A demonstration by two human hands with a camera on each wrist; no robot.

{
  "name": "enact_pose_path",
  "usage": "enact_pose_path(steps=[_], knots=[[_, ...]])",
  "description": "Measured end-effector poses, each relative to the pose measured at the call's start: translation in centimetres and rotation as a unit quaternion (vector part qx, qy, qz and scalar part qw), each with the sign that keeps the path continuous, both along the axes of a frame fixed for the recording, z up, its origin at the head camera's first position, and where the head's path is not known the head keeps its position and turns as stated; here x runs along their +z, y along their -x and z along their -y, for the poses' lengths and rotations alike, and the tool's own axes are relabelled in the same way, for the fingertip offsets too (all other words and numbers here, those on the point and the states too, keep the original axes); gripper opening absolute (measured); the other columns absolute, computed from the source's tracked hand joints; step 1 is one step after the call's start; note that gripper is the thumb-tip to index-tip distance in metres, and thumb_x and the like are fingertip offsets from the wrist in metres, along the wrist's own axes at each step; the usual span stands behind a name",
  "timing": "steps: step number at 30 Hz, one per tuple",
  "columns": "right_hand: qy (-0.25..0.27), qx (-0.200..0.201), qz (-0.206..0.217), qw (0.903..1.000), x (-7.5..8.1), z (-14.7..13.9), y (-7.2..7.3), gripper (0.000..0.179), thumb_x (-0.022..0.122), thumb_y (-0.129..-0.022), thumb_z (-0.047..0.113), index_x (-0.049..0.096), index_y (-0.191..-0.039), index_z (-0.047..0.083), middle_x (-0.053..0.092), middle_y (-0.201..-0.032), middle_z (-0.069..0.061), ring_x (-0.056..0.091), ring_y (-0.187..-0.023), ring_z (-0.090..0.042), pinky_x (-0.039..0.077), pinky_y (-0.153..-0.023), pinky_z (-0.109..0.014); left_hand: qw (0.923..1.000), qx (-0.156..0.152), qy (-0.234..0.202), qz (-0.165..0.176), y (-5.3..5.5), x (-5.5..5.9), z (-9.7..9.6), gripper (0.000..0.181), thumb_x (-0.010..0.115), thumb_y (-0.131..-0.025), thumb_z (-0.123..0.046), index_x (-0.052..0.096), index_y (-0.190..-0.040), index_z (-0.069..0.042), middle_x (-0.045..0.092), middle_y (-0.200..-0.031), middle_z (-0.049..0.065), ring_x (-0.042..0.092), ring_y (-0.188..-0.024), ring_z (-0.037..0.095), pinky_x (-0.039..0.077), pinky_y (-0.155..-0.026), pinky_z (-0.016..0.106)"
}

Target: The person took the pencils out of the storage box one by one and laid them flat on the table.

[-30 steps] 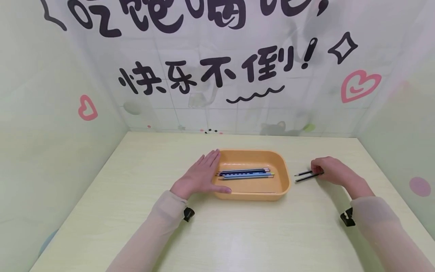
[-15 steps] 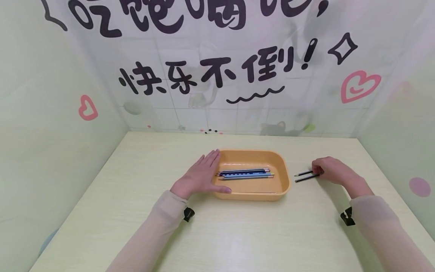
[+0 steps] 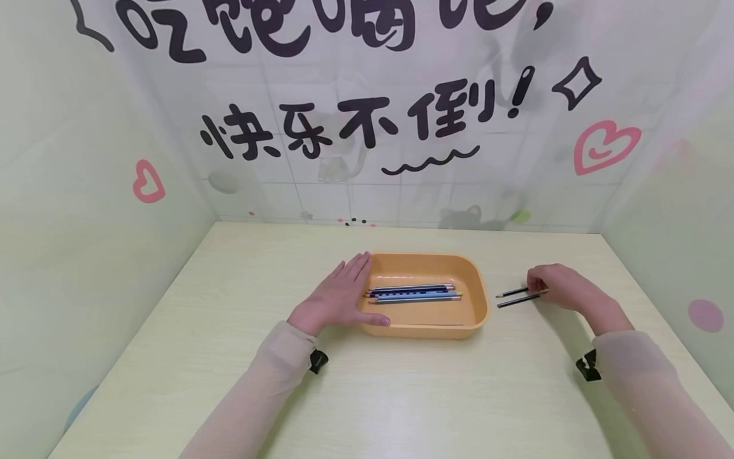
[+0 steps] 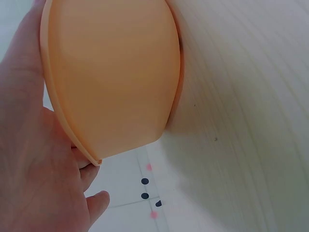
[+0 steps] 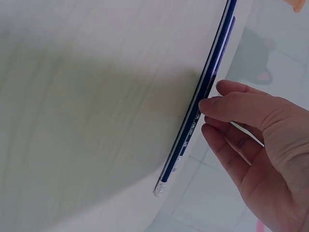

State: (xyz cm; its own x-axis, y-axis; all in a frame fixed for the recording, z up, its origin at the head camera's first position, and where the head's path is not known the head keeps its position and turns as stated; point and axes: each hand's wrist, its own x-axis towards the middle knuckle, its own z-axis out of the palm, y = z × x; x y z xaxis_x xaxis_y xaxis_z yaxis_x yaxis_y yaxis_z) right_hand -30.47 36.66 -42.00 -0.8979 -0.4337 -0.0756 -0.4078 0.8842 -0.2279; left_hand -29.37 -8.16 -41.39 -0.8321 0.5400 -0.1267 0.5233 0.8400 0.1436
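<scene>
My left hand point(image 3: 335, 298) rests on the left end of a shallow orange tray point(image 3: 421, 330), fingers stretched along its far rim and thumb on the front rim. In the left wrist view, the tray's outer wall point(image 4: 116, 77) fills the upper middle beside the palm. Several blue and striped pencils point(image 3: 415, 293) lie in the tray. Right of it, my right hand point(image 3: 564, 290) pinches at a dark pencil point(image 3: 516, 301) on the table. A second pencil point(image 3: 512, 292) lies just behind. The right wrist view shows the thumb against a dark blue pencil point(image 5: 186, 133) with a pale eraser end.
The pale wood-grain table point(image 3: 367, 389) meets a printed backdrop point(image 3: 321, 197) at the rear, with side sheets left and right. The tray's right rim stands close to the tips of the two loose pencils.
My right hand has shifted very slightly to the right, staying at the two loose pencils. The left hand, tray and pencils in it look unmoved.
</scene>
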Motion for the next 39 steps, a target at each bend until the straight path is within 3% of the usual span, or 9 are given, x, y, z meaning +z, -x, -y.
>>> enact_pose_path(steps=[9,14,20,27,39], knots=[[0.033,-0.001,-0.026,0.9991,0.7,0.5,-0.1,0.019,0.072,-0.078,-0.008,0.064,-0.084,0.008,0.062,-0.080,0.001,0.053,-0.075,-0.014,0.048,-0.066,-0.030,1.0000,-0.001,0.000,0.000,0.0,0.0,0.1,0.127,0.056,-0.078,-0.083,0.003,-0.159,-0.002,-0.003,-0.169,0.012,0.000,-0.158,0.027,0.006,-0.130,0.045],[0.063,-0.002,-0.026,0.9977,1.2,1.2,-0.3,0.016,0.075,-0.081,-0.002,0.066,-0.091,0.007,0.067,-0.088,-0.002,0.062,-0.084,-0.017,0.057,-0.077,-0.040,1.0000,-0.001,0.002,0.000,0.0,0.0,0.0,0.127,0.056,-0.078,-0.083,0.003,-0.159,-0.002,-0.003,-0.169,0.012,0.000,-0.158,0.027,0.007,-0.130,0.045],[0.090,0.011,-0.043,0.9949,2.4,2.5,-0.7,0.017,0.077,-0.082,0.000,0.067,-0.095,0.005,0.070,-0.093,-0.006,0.066,-0.091,-0.024,0.058,-0.084,-0.048,1.0000,-0.003,0.002,-0.002,-0.1,0.2,0.0,0.126,0.056,-0.078,-0.082,0.004,-0.160,-0.001,-0.001,-0.169,0.013,0.001,-0.158,0.028,0.008,-0.130,0.046],[0.102,0.028,-0.066,0.9922,3.5,4.2,-1.1,0.020,0.078,-0.082,0.002,0.067,-0.098,0.006,0.069,-0.095,-0.005,0.067,-0.093,-0.026,0.058,-0.084,-0.047,1.0000,-0.003,0.002,-0.002,-0.1,0.3,0.0,0.127,0.057,-0.077,-0.083,0.005,-0.160,-0.001,0.000,-0.169,0.013,0.002,-0.158,0.028,0.008,-0.130,0.046],[0.120,0.045,-0.066,0.9896,4.7,7.4,-1.3,0.026,0.078,-0.083,0.004,0.067,-0.106,0.004,0.071,-0.102,-0.008,0.067,-0.098,-0.028,0.058,-0.088,-0.046,1.0000,-0.003,0.001,0.003,0.0,0.2,0.0,0.127,0.056,-0.078,-0.083,0.003,-0.160,-0.002,-0.002,-0.169,0.013,0.001,-0.158,0.028,0.008,-0.130,0.045]])
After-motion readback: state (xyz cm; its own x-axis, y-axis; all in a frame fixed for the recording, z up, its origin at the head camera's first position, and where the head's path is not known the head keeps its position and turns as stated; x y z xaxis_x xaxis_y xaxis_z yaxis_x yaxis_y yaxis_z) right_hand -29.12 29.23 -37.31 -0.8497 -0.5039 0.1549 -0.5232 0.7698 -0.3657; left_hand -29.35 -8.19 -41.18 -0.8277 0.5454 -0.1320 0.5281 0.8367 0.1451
